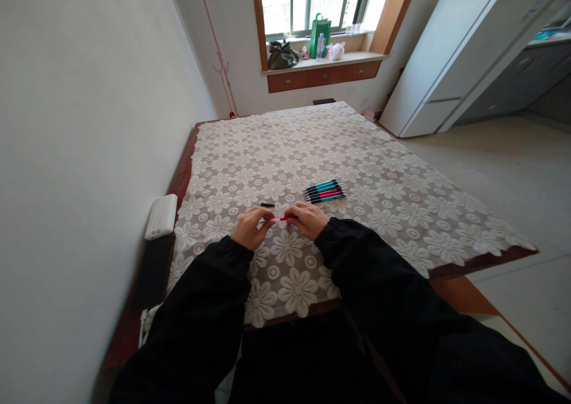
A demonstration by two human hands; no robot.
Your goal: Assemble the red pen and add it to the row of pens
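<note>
Here, at frame centre, the right hand (308,217) pinches a red pen part (286,218); the left hand (250,226) pinches a small piece (276,219), hard to identify; probably such thin things need precise fingertip holding.

red piece (284,218): partly behind right grip (311,219) | left grip (250,225): anything pinched too small to tell | window (303,2): top cropped

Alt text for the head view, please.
Left hand and right hand nearly meet over a floral tablecloth; the right holds a small red part, the left pinches something indistinct. A black piece and grouped pens lie beyond.
</note>
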